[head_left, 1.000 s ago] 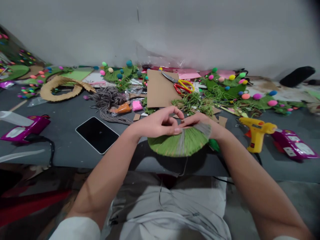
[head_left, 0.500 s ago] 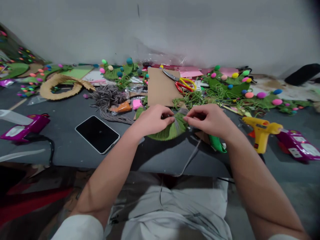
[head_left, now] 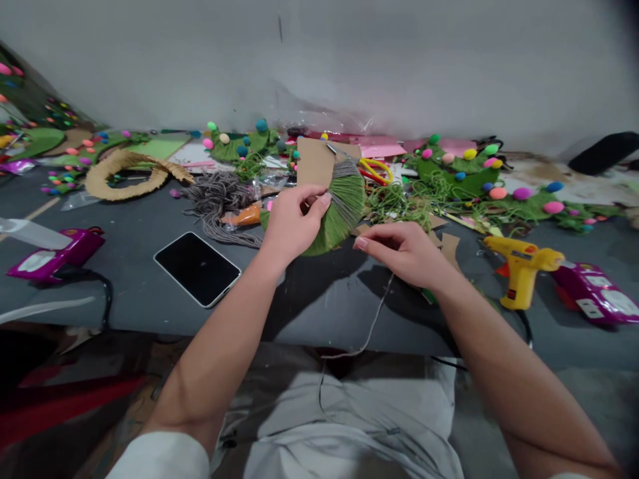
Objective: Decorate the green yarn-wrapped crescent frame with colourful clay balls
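Beside the right hand, its hold on a gray strand unclear, the left hand grips a green wrapped piece, apparently mid-winding; the next turn calls for tension.

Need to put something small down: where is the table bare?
Bare: the front stretch between the left forearm and the gray strand, this side of the green-wound piece; also between the black cord and the phone. Crowded: the back, with cardboard, scissors and a green yarn tangle.
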The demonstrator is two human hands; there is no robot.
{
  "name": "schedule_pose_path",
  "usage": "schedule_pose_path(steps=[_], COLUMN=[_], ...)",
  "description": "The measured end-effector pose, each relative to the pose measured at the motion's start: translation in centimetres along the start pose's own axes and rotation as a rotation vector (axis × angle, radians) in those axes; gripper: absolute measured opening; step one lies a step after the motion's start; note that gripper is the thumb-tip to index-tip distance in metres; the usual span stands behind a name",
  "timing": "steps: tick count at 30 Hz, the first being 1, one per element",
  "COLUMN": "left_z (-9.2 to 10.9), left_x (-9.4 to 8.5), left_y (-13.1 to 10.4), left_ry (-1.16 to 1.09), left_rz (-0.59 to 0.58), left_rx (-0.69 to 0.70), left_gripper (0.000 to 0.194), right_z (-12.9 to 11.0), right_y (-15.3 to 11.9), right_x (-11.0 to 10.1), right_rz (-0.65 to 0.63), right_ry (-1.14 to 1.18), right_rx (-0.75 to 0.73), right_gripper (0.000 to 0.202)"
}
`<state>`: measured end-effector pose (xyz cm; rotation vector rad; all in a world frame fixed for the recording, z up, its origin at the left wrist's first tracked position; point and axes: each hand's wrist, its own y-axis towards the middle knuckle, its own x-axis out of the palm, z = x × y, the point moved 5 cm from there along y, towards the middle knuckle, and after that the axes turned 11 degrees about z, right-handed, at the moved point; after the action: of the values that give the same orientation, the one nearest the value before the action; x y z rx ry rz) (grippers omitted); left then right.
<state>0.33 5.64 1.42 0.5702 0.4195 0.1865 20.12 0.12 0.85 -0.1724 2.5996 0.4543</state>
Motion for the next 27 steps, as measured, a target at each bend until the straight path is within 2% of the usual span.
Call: schedule_pose_path(steps=[5,12,15,18,20,23,27], left_z=[0.0,-0.2,-0.1,0.6,1.2,2.3,3.8], left_x=[0.0,0.3,0.6,1.0,1.4,1.9,2.7], left_y=[0.1,0.2,0.1,-0.3,-0.7,-2.0,-4.4], left_ry=[-0.078,-0.21,-0.312,-0.42,-0.427,-0.368,-0.373], left_rz=[0.027,-0.001,-0.052,-0.185,-0.318,-0.574,-0.931], left_rx=[-0.03,-0.122,-0.178,-0.198,-0.211,-0.238,-0.258], left_gripper=[0.026,0.025,0.024,0.025,0.027,0.024,0.025], right_z=[0.2,1.3,1.4,1.6,2.0,2.8,3.5], right_y=[0.2,0.4,0.5,0.6,0.6,0.7,1.1], right_x=[0.0,-0.1,0.0,0.0,0.1,0.0,0.0], right_rz=[-0.011,-0.061,-0.1,-0.161,-0.224,-0.3,-0.375], right_ry=[0.046,0.098,0.113,0.168,0.174,0.137,0.104], right_rx=[0.045,0.106,0.089,0.053,0.021,-0.015,0.009], right_gripper=[0.029,0.032,0.032,0.026,0.022,0.021,0.02])
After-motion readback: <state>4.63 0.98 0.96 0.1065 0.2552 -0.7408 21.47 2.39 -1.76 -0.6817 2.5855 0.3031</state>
